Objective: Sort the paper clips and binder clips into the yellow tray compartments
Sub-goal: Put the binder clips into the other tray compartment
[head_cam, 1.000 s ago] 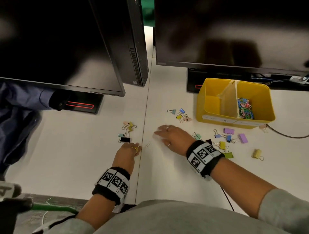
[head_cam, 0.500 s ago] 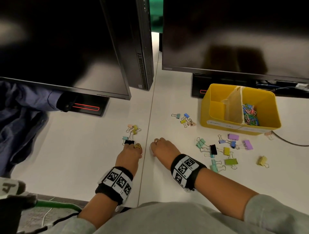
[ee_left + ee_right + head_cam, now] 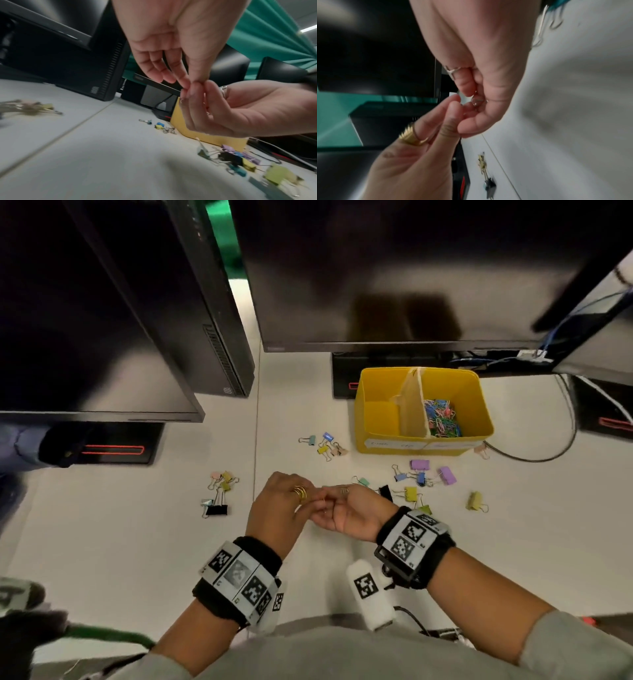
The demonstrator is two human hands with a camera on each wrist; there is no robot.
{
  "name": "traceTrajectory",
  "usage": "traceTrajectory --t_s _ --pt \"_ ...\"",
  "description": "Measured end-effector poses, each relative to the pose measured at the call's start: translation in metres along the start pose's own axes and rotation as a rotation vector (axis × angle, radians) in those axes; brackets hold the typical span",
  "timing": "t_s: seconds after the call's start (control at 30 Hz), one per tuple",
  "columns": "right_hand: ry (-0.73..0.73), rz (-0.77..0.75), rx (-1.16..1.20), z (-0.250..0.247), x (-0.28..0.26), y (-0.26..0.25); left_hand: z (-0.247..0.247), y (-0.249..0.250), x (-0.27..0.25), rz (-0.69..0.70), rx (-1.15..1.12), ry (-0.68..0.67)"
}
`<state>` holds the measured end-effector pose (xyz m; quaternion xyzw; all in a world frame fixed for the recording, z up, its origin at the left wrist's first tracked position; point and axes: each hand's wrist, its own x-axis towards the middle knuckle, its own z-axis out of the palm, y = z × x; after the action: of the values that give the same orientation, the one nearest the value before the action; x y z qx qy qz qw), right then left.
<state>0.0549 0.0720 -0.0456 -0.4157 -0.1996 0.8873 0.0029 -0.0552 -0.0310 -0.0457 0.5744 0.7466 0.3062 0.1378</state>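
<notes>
Both hands hover above the white desk with their fingertips touching. My right hand [image 3: 346, 508] curls its fingers round a thin silver paper clip [image 3: 476, 100]. My left hand [image 3: 284, 505] pinches thumb and forefinger together against the right fingertips; I see nothing between them. The yellow tray [image 3: 424, 445] stands behind, with several coloured paper clips [image 3: 442, 419] in its right compartment; its left compartment [image 3: 380, 416] shows only bare floor. Coloured binder clips lie in groups on the desk: left [image 3: 219, 494], middle [image 3: 325, 445] and right [image 3: 418, 477].
Two dark monitors [image 3: 85, 337] [image 3: 394, 268] overhang the back of the desk, with a black computer tower [image 3: 212, 320] between them. A cable [image 3: 534, 453] loops right of the tray. A white marker-tagged cylinder [image 3: 368, 590] hangs under my right wrist.
Both hands have risen off the desk and come together. The paper clip that lay by the left hand is gone from the desk and sits in the right hand.
</notes>
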Motion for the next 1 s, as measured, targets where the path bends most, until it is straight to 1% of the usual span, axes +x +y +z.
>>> traceTrajectory --t_s 0.07,0.1,0.13,0.17,0.2,0.23,0.27,0.3,0.33,0.37,0.4,0.47,0.5,0.53,0.63,0.67,0.7,0.73,0.77,0.83,0.87,0.9,0.93,1.0 --pt "0.031 -0.040 0.055 -0.007 -0.012 -0.005 0.004 0.009 0.004 0.064 -0.023 0.019" --pt "0.052 -0.087 0.056 -0.010 -0.021 -0.011 0.006 0.013 0.005 0.073 -0.043 0.045" --pt "0.085 -0.157 0.006 -0.015 -0.030 -0.020 0.008 0.017 0.006 0.050 -0.066 0.060" --pt "0.134 -0.249 -0.093 -0.020 -0.042 -0.031 0.009 0.020 0.006 -0.001 -0.087 0.047" --pt "0.207 -0.364 -0.242 -0.025 -0.055 -0.045 0.011 0.023 0.007 -0.065 -0.098 0.001" --pt "0.313 -0.493 -0.449 -0.032 -0.067 -0.063 0.014 0.026 0.009 -0.122 -0.084 -0.068" --pt "0.468 -0.626 -0.701 -0.042 -0.077 -0.081 0.019 0.030 0.012 -0.157 -0.046 -0.150" --pt "0.659 -0.742 -0.957 -0.052 -0.083 -0.100 0.026 0.035 0.014 -0.168 -0.003 -0.243" --pt "0.826 -0.802 -1.175 -0.062 -0.086 -0.118 0.033 0.040 0.018 -0.173 0.034 -0.338" --pt "0.926 -0.785 -1.349 -0.072 -0.087 -0.134 0.042 0.047 0.022 -0.172 0.069 -0.429" --pt "0.959 -0.692 -1.487 -0.082 -0.087 -0.146 0.052 0.055 0.028 -0.165 0.113 -0.512" --pt "0.880 -0.480 -1.638 -0.091 -0.078 -0.151 0.069 0.061 0.034 -0.153 0.213 -0.638" --pt "0.838 -0.462 -1.661 -0.094 -0.076 -0.150 0.077 0.064 0.037 -0.131 0.260 -0.682" --pt "0.824 -0.512 -1.670 -0.098 -0.077 -0.147 0.085 0.068 0.040 -0.094 0.309 -0.715" --pt "0.856 -0.846 -1.593 -0.106 -0.090 -0.124 0.101 0.071 0.041 0.032 0.458 -0.779" --pt "0.860 -0.916 -1.572 -0.110 -0.095 -0.111 0.103 0.070 0.040 0.052 0.493 -0.790" --pt "0.848 -0.926 -1.567 -0.115 -0.098 -0.097 0.105 0.066 0.038 0.053 0.518 -0.795" --pt "0.825 -0.879 -1.580 -0.122 -0.099 -0.083 0.105 0.061 0.036 0.044 0.528 -0.787" --pt "0.801 -0.786 -1.613 -0.129 -0.097 -0.069 0.104 0.056 0.034 0.028 0.525 -0.774" --pt "0.743 -0.555 -1.722 -0.140 -0.090 -0.050 0.098 0.044 0.030 -0.011 0.508 -0.750" --pt "0.700 -0.462 -1.782 -0.142 -0.087 -0.043 0.095 0.037 0.028 -0.030 0.504 -0.740" --pt "0.656 -0.410 -1.840 -0.143 -0.083 -0.038 0.091 0.031 0.026 -0.051 0.502 -0.731" --pt "0.614 -0.398 -1.888 -0.142 -0.080 -0.034 0.088 0.026 0.024 -0.073 0.492 -0.721" --pt "0.562 -0.451 -1.935 -0.140 -0.077 -0.030 0.082 0.019 0.022 -0.107 0.465 -0.704"
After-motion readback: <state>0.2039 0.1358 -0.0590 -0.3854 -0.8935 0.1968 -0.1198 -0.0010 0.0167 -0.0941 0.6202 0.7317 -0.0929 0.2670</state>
